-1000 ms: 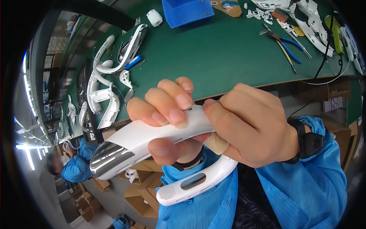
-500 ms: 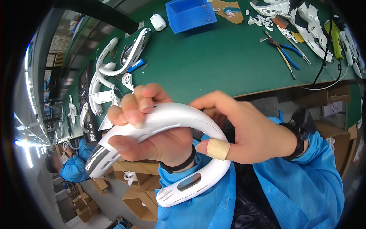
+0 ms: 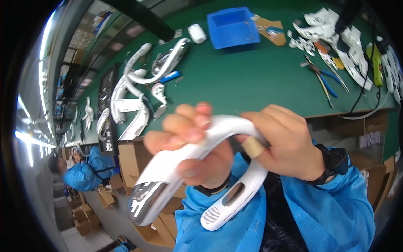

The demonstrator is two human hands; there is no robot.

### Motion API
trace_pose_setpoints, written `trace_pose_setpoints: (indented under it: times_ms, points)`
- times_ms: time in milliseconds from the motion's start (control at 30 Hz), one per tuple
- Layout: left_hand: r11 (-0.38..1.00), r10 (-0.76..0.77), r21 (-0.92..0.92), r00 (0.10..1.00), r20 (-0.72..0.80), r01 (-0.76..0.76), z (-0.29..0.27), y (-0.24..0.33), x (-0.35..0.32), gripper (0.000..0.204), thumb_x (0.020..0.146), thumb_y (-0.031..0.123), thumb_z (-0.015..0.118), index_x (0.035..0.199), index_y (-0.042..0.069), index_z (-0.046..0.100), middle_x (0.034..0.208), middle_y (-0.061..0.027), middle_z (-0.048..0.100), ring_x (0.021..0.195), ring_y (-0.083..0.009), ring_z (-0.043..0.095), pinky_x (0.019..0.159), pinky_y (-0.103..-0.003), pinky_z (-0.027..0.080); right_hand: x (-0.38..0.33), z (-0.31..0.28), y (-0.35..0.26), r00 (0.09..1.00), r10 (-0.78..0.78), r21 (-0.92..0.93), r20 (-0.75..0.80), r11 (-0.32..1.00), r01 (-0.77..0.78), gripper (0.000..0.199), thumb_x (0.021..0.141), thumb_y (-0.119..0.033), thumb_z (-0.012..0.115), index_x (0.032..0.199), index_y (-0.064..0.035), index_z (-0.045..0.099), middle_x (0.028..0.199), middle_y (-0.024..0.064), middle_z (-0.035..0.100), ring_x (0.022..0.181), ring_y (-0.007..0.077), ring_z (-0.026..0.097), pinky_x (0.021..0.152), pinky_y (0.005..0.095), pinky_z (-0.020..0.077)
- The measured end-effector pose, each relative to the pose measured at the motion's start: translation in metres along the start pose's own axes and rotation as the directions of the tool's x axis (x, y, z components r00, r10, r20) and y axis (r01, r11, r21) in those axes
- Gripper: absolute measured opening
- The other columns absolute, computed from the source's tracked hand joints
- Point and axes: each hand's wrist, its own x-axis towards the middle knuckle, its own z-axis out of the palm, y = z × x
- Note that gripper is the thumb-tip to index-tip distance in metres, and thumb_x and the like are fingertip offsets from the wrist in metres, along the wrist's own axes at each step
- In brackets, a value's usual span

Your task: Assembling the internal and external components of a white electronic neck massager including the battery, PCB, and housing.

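While our left hand (image 3: 191, 133) wraps one arm of a white curved device (image 3: 161, 168), our right hand (image 3: 287, 143) pinches its bend. We hold it in the air on our side of the near edge of the green bench (image 3: 235, 88), its glossy dark end (image 3: 147, 199) pointing lower left. Past that edge, a broad green stretch runs between white parts (image 3: 131, 105) at left and blue-handled pliers (image 3: 314, 67) at right, back to a blue bin (image 3: 235, 41).

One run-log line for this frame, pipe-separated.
left hand: grips white curved device near dark glossy end | right hand: grips its bend | green bench: blue bin, blue-handled pliers
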Motion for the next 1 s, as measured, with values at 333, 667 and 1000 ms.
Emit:
trace_pose_setpoints:
  times_ms: [333, 667, 1000]
  points:
    - [0.986, -0.095, -0.125, 0.984, 0.149, 0.114, -0.009, -0.009, 0.004, 0.061, 0.083, 0.055, 0.082, 0.109, 0.012, 0.048, 0.103, -0.0099, 0.062, 0.105, -0.0262, 0.062, 0.114, -0.052, 0.041, 0.016, -0.011, -0.002, 0.667, 0.329, 0.664, 0.668, 0.141, -0.734, 0.027, 0.092, -0.022, 0.075, 0.105, -0.0037, 0.060, 0.083, 0.0042, 0.065, 0.066, 0.0100, 0.062, 0.057, 0.0258, 0.0486]
    - [0.737, -0.674, 0.022, 0.732, 0.099, 0.675, -0.031, 0.066, 0.016, 0.148, 0.054, 0.085, 0.079, 0.161, 0.005, 0.017, 0.160, -0.0289, 0.032, 0.148, -0.0442, 0.032, 0.120, -0.058, 0.031, 0.029, -0.053, -0.009, 0.738, 0.371, 0.668, 0.564, 0.320, -0.671, 0.040, 0.086, -0.019, 0.082, 0.116, -0.0022, 0.061, 0.099, -0.0017, 0.064, 0.086, 0.0041, 0.056, 0.076, 0.0216, 0.0459]
    - [0.452, -0.647, 0.846, 0.549, 0.530, -0.283, 0.003, 0.091, 0.019, 0.051, 0.071, 0.027, 0.090, 0.116, 0.011, 0.073, 0.112, -0.0089, 0.071, 0.102, -0.0288, 0.068, 0.104, -0.052, 0.049, 0.053, -0.057, -0.031, 0.807, 0.486, 0.861, 0.336, 0.188, -0.472, 0.051, 0.097, -0.020, 0.071, 0.136, 0.0011, 0.048, 0.101, 0.0052, 0.064, 0.076, 0.0084, 0.061, 0.066, 0.0249, 0.0494]
